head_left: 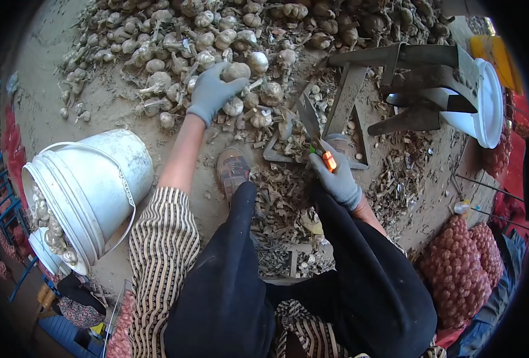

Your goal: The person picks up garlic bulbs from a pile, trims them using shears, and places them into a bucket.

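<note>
My left hand (pixel 211 92), in a grey glove, reaches over the near edge of a garlic heap (pixel 217 36). Its thumb and fingers close around a garlic bulb (pixel 236 72). In front of my right knee, my right hand (pixel 339 182), also gloved in grey, grips shears (pixel 309 116) with orange on the handle. Their blades point up and away from me; how far they are apart is hard to tell. Beside the blades stands a dusty metal frame (pixel 348 89). Dry peelings and cut stalks (pixel 282 191) lie on the ground between my legs.
A white bucket (pixel 91 191) with garlic bulbs in it tilts at my left. To the right, another white bucket (pixel 488 104) rests against the metal frame. Filled red mesh sacks (pixel 455 271) stand at the lower right. My shoe (pixel 233 170) is near the heap.
</note>
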Demonstrator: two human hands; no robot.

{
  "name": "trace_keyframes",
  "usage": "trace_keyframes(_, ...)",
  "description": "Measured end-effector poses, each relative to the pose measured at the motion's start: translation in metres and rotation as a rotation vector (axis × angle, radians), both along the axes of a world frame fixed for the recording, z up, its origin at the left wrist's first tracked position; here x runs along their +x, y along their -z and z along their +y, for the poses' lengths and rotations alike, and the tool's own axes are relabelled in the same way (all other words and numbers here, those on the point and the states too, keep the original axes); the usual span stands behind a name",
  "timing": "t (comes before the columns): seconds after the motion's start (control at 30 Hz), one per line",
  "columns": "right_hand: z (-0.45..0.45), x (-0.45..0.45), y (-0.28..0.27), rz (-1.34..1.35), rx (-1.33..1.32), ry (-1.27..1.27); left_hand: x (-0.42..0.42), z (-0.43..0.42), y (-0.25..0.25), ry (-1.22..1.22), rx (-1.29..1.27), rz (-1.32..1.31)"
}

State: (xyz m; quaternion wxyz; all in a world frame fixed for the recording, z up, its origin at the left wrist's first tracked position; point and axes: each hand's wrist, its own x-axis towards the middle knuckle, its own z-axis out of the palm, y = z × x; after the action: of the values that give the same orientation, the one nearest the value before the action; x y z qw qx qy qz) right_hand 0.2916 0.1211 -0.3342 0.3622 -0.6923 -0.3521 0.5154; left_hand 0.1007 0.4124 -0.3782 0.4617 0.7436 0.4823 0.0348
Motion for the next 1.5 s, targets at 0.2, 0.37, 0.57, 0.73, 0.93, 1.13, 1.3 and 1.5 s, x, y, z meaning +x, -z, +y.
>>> trace_keyframes(0.2, 0.016, 0.001, -0.016, -0.455, 0.149, -0.257, -0.027, -0.098, -0.031, -0.827, -0.916, -0.940)
trace_keyframes(0.37, 0.029, 0.002, -0.029, -0.764, 0.118, -0.464, -0.009, -0.150, -0.043, -0.863, -0.968, -0.776)
trace_keyframes(0.57, 0.027, 0.001, -0.022, -0.699, 0.176, -0.491, -0.006, -0.156, -0.065, -0.674, -0.803, -0.623)
trace_keyframes(0.73, 0.022, -0.006, -0.020, -0.443, 0.232, -0.219, -0.027, -0.158, -0.057, -0.726, -0.920, -0.761)
trace_keyframes(0.93, 0.004, -0.008, 0.032, 0.176, -0.076, 0.065, -0.145, -0.143, -0.200, -0.961, 0.255, -0.620)
trace_keyframes(1.13, -0.009, 0.001, 0.065, 0.112, 0.005, 0.066, -0.268, -0.123, -0.292, -1.022, 1.016, -0.101)
trace_keyframes(1.3, 0.001, -0.008, 0.042, 0.067, 0.012, 0.057, -0.288, -0.105, -0.297, -0.626, 1.283, 0.455)
trace_keyframes(1.5, 0.001, -0.008, 0.040, 0.041, 0.020, 0.116, -0.134, -0.111, -0.170, -0.064, 0.924, 0.022)
